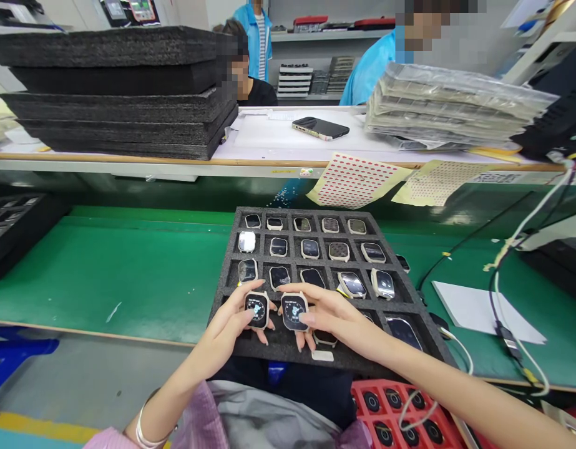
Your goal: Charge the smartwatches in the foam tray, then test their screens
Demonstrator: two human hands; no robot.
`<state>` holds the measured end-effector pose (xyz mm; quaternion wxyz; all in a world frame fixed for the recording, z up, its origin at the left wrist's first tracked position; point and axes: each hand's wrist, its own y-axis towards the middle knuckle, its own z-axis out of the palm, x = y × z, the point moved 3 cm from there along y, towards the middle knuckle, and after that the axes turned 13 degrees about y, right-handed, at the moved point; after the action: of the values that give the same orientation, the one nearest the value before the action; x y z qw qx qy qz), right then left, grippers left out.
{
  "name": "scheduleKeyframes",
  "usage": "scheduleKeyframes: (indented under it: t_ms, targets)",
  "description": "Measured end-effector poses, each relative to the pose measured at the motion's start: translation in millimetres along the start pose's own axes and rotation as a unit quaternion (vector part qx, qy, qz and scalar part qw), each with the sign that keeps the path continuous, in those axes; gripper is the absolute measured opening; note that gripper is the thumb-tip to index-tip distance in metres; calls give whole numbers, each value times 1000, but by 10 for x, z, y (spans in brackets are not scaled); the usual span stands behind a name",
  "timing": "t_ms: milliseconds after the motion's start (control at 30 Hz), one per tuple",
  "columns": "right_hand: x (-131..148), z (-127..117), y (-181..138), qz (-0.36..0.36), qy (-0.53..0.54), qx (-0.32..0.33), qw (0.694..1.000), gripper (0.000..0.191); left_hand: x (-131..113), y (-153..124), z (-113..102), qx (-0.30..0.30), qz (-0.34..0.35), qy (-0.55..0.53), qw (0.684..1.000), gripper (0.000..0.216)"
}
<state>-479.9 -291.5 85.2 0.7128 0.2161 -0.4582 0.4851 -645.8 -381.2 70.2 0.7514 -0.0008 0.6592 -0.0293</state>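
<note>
My left hand (pixel 232 319) grips a smartwatch (pixel 257 310) without a strap; its screen is lit with a dial face. In my right hand (pixel 321 312) is a similar smartwatch (pixel 294 310), also lit, with the thumb at its lower right corner. The two watches are side by side, a small gap between them, above the near edge of a black foam tray (pixel 264 352). Rows of compartments in the tray hold several more watch bodies, such as a watch with a bright white screen (pixel 247 241). My hands and forearms hide part of the front row.
Black foam trays (pixel 114 125) are stacked on the shelf, left of a phone (pixel 320 128) and plastic-wrapped trays (pixel 451 106). Cables (pixel 505 318) and white paper (pixel 487 312) lie right on the green bench (pixel 128 268). A red tray (pixel 404 411) sits below. People are beyond the shelf.
</note>
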Motion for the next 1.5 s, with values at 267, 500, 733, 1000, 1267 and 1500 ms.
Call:
scheduleKeyframes:
  t_ms: [267,500,733,1000,1267,1500]
  targets:
    - [9,21,-37,-4,-7,-45,999,60,79,9,-19,21,-2,-2,1000,41]
    - [23,27,-25,-3,-25,-52,998,52,51,-6,-13,22,-4,22,1000,39]
    - [27,46,-35,-13,-38,-47,998,52,51,19,8,22,6,70,997,41]
    - [54,90,-24,-25,-23,6,999,40,60,-21,-15,-61,-3,226,972,31]
    - [13,44,-51,6,-36,12,999,44,63,-40,-13,-60,-2,253,966,33]
    - [31,65,-40,-7,-34,4,999,43,47,-55,-2,-57,-4,240,969,36]
